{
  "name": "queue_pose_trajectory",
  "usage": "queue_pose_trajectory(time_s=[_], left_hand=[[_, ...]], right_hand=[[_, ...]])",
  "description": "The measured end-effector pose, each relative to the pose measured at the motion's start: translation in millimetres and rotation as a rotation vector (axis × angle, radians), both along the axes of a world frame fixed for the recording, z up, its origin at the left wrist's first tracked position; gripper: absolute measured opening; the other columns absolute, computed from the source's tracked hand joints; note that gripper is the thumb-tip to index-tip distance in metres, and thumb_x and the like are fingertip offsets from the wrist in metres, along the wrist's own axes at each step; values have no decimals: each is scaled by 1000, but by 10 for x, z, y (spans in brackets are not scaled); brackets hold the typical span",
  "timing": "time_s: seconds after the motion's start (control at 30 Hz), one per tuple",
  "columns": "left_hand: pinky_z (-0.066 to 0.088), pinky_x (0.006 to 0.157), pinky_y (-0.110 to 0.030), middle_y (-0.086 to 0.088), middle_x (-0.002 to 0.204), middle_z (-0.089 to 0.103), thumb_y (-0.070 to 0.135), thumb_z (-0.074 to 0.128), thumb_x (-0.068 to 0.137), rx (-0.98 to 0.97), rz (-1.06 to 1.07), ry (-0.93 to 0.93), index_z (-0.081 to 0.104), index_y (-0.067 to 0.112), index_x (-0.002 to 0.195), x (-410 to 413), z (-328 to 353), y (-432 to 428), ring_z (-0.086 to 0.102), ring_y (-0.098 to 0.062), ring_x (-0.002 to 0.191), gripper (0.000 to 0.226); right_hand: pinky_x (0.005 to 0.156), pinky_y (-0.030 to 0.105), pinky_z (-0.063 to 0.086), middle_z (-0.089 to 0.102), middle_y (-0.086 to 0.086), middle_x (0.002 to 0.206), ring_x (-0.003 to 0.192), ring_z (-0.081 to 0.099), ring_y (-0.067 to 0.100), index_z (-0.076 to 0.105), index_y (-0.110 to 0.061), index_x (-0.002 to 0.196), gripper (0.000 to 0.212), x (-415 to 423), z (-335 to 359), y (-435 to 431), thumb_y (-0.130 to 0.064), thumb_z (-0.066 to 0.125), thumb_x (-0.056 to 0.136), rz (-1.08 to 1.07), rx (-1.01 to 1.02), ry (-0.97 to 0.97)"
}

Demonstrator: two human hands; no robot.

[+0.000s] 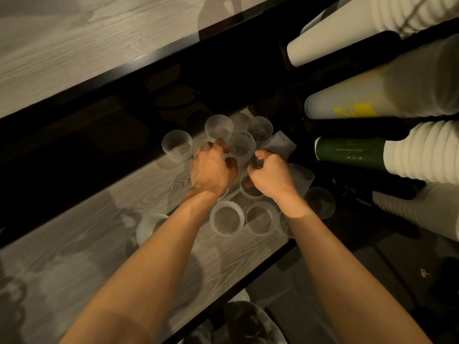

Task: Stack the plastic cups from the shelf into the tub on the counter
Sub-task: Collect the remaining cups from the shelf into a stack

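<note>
Ribbed clear plastic cups (pixel 240 145) crowd the wooden shelf (pixel 104 234). My left hand (pixel 211 167) and right hand (pixel 269 175) each curl closed on 1 cup. They look light and springy; I would pinch at the rim.

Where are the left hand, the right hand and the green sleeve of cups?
left hand (pixel 212 170), head view, back of the hand.
right hand (pixel 270 176), head view, back of the hand.
green sleeve of cups (pixel 350 152), head view, middle of the green wrapper.
</note>
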State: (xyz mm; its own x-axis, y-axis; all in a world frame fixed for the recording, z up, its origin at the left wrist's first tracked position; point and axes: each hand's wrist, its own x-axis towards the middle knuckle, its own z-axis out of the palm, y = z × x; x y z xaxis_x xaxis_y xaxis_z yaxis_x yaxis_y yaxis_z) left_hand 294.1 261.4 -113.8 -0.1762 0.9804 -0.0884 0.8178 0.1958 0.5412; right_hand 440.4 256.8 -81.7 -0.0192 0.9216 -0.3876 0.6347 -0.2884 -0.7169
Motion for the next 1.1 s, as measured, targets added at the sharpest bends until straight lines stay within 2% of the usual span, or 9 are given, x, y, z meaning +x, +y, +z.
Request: queue_pose_trajectory(time_s=[0.1,0.2,0.33,0.5,0.67,0.73,0.87,1.0,1.1], left_hand=[[56,91,-48,-5,109,69,32,67,90,-8,32,-43,60,21,116,11,17,5,66,-28,104,30],[57,89,-50,-3,101,70,31,68,89,12,48,-85,56,19,117,20,26,-13,69,-28,98,33],[56,92,-52,-6,101,70,30,67,90,13,73,-121,49,17,132,4,27,-24,70,-30,99,48],[56,93,-50,-5,105,70,29,64,91,0,69,-121,56,17,134,2,37,-29,69,-28,100,45],[53,98,-47,-8,117,68,34,60,95,-55,58,-50,58,16,136,27,48,-27,67,-30,108,44],[52,97,-47,-12,121,65,35,60,96,-60,68,-4,58,12,135,44,46,-32,65,-32,111,45],[54,96,-47,-14,123,63,29,62,95,-17,54,-32,58,11,133,101,68,5,64,-32,111,43],[55,98,-39,-9,134,59,19,64,95,-19,-74,-150,57,17,138,258,115,83,63,-26,117,44],[57,95,-44,-8,137,58,26,68,92,-6,-211,-188,54,21,144,413,132,119,63,-28,115,54]], right_hand=[[86,24,43,59,-5,98,97,56,9,55,-8,142,44,-1,-33,18,-14,63,99,-2,-16,10],[87,26,48,65,-4,102,99,64,14,53,-10,144,48,-21,-60,32,-17,64,98,0,-22,-12],[88,40,59,74,1,94,88,72,22,63,-11,126,36,-50,-53,22,-18,66,91,-4,9,-41],[82,30,54,73,1,98,93,69,18,65,-11,124,32,-48,-49,4,-17,68,92,-12,22,-59],[87,41,59,72,3,93,90,70,23,65,-9,122,28,-35,-14,-36,-19,65,96,-14,-28,-85],[84,33,54,66,-1,91,90,65,20,62,-7,129,34,-16,-4,-57,-18,64,98,-12,-49,-87],[78,26,45,67,-1,99,95,65,19,67,-13,125,32,54,37,-72,-14,64,94,-120,44,-108],[70,22,40,66,2,111,93,55,15,64,-12,127,33,177,112,-38,-13,61,94,-233,128,-142],[90,34,47,59,10,133,116,59,27,58,-13,133,41,267,131,-23,-8,57,92,-324,152,-118]])
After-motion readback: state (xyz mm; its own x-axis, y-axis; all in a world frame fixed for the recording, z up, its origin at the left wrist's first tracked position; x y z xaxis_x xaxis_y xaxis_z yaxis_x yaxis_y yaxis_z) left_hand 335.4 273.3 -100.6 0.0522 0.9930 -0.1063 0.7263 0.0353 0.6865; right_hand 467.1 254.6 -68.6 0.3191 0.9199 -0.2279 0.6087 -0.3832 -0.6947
